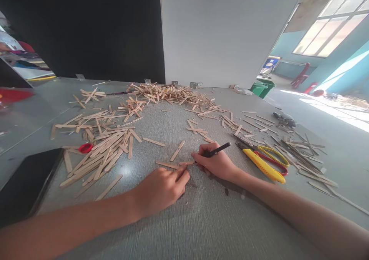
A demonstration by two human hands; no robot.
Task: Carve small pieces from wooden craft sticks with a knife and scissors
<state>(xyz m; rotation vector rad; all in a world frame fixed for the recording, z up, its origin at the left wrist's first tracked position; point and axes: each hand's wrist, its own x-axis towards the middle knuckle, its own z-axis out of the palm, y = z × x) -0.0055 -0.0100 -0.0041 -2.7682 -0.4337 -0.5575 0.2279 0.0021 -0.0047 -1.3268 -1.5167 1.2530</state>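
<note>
My right hand [216,163] is closed around a black pen [221,148], its tip end down by a short wooden craft stick [186,163]. My left hand [165,185] has its fingers drawn together and pressed on that same stick from the near side. Part of the stick is hidden by the fingers of both hands. Just left of it lies another craft stick [165,164], partly behind my left hand. A third loose stick [177,151] slants on the table a little farther away.
Piles of craft sticks lie at left [106,156] and back [170,93]. A red ring-shaped cap [85,148] and black phone [30,179] sit left. To the right are a yellow cutter [263,165], red-and-yellow-handled scissors [275,158] and wood scraps [305,154]. An upright panel [225,33] bounds the back.
</note>
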